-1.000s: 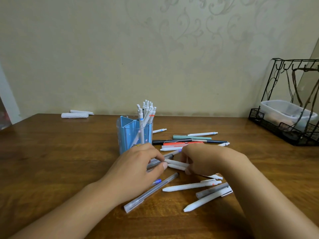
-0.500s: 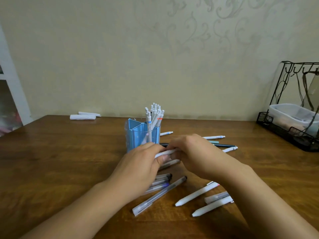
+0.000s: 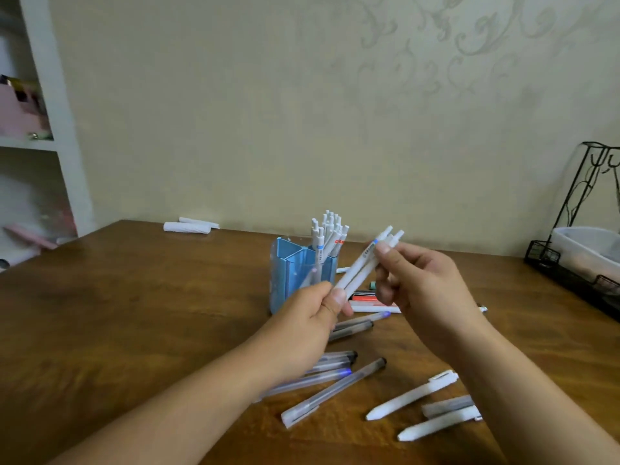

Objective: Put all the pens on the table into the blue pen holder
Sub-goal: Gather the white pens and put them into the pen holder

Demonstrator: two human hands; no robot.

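White pens (image 3: 364,265), small bundle: pinched between left hand (image 3: 313,317) and right hand (image 3: 422,286) fingers; pending upright drop into blue pen holder (image 3: 295,276).

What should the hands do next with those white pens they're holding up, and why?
Probably carry the white pens up and left over the blue pen holder and drop them in, tips down. Both the left hand and the right hand already grip the bundle above the table, just right of the holder, where other white pens already stand.
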